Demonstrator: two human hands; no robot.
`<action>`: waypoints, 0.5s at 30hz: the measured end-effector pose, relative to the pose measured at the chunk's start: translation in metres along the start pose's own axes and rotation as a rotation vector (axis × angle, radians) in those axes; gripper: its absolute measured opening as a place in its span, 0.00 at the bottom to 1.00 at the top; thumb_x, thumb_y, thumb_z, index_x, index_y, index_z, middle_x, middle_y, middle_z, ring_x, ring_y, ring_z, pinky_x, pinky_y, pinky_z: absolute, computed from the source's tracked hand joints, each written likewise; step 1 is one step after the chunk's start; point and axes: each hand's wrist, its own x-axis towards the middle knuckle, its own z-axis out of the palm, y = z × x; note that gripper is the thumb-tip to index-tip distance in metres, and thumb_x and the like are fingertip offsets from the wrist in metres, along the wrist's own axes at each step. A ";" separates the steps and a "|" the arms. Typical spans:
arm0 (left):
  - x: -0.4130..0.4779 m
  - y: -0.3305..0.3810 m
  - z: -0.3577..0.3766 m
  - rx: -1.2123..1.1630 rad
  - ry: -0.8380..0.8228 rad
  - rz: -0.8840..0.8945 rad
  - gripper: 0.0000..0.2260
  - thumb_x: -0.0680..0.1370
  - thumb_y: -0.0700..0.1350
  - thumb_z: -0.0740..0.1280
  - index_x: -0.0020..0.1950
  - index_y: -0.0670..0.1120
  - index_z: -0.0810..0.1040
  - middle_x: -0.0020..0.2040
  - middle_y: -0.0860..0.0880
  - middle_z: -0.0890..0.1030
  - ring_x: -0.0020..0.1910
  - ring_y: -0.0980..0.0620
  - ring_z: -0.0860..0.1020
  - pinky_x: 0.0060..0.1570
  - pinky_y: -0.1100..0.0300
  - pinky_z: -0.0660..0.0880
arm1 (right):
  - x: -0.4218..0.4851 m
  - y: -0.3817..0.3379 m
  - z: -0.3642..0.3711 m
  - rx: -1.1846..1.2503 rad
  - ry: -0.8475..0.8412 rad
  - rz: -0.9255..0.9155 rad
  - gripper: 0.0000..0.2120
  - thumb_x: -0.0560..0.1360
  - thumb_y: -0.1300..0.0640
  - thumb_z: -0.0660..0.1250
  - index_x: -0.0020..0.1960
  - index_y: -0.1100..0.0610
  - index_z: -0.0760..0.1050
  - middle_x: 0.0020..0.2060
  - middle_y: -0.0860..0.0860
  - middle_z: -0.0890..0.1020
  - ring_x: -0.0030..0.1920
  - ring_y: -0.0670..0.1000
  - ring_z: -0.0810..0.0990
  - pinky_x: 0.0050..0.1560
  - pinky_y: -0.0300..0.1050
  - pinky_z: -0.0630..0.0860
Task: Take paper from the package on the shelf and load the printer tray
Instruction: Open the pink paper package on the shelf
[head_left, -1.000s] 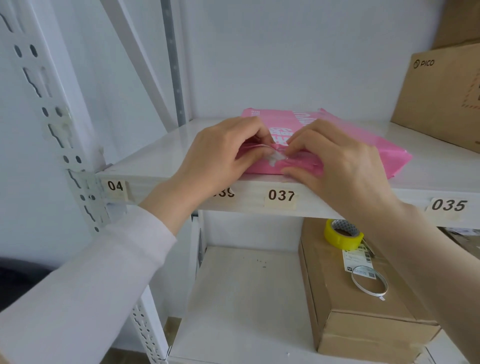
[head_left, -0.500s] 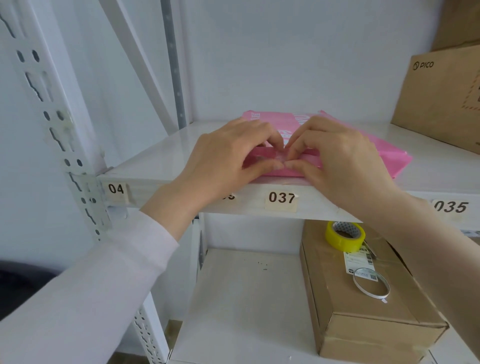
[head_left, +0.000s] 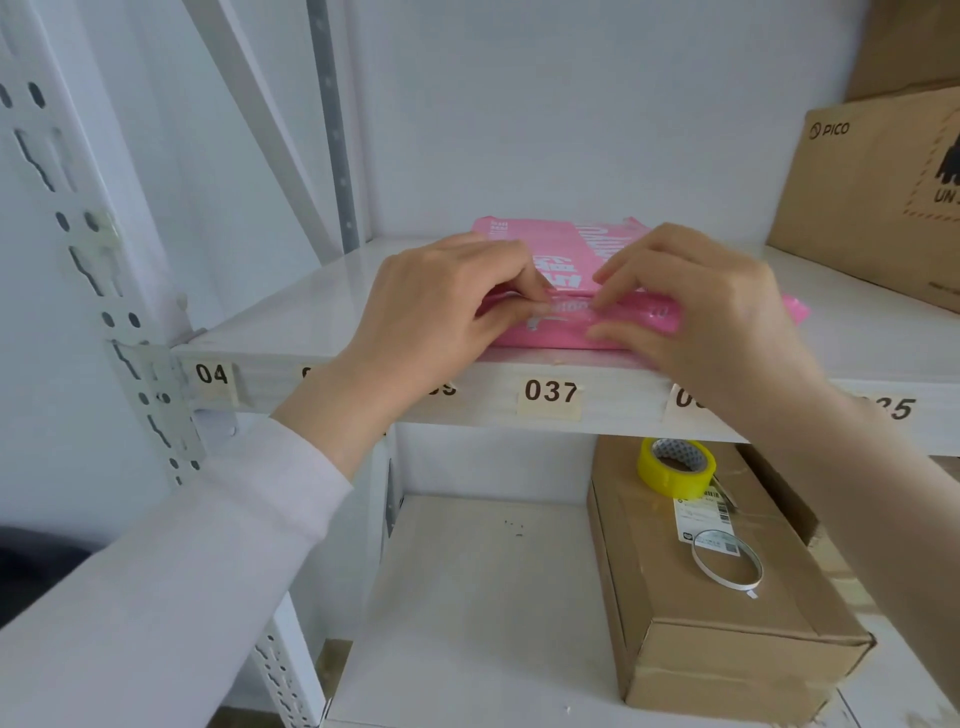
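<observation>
A pink paper package (head_left: 561, 249) lies flat on the white upper shelf (head_left: 291, 317), its near end close to the shelf's front edge above label 037. My left hand (head_left: 441, 312) pinches the wrapper's near end from the left. My right hand (head_left: 696, 306) pinches the same folded flap from the right. The fingertips of both hands nearly meet at the middle of the flap. The paper inside stays hidden by the wrapper. No printer is in view.
A large brown PICO carton (head_left: 883, 197) stands on the same shelf at the right. On the lower shelf (head_left: 467, 597) a long cardboard box (head_left: 717, 613) carries a yellow tape roll (head_left: 675, 465) and a thin white ring (head_left: 727, 566). A perforated white upright (head_left: 104, 291) rises at left.
Both hands stayed on the package's near end. Their fingertips shifted along the flap and drew slightly apart; the white patch seen a second ago is covered.
</observation>
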 end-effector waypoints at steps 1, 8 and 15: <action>0.000 0.001 0.000 -0.001 0.000 -0.005 0.06 0.72 0.51 0.66 0.41 0.50 0.78 0.39 0.57 0.81 0.40 0.57 0.76 0.35 0.54 0.74 | -0.003 0.000 -0.001 -0.021 0.035 -0.010 0.06 0.68 0.56 0.72 0.40 0.59 0.81 0.43 0.55 0.81 0.42 0.54 0.80 0.37 0.53 0.78; 0.001 0.004 -0.001 0.039 -0.009 -0.024 0.11 0.72 0.57 0.62 0.41 0.51 0.78 0.37 0.60 0.75 0.40 0.58 0.73 0.34 0.57 0.71 | -0.004 -0.006 0.006 -0.131 0.088 -0.031 0.04 0.70 0.55 0.72 0.39 0.56 0.81 0.42 0.51 0.83 0.37 0.51 0.80 0.25 0.46 0.73; 0.001 0.008 -0.001 0.032 -0.013 -0.040 0.12 0.72 0.58 0.62 0.41 0.50 0.78 0.37 0.57 0.79 0.39 0.56 0.76 0.35 0.53 0.74 | -0.001 -0.008 0.012 -0.228 0.023 0.009 0.06 0.71 0.58 0.66 0.40 0.61 0.76 0.44 0.56 0.79 0.33 0.59 0.77 0.29 0.40 0.59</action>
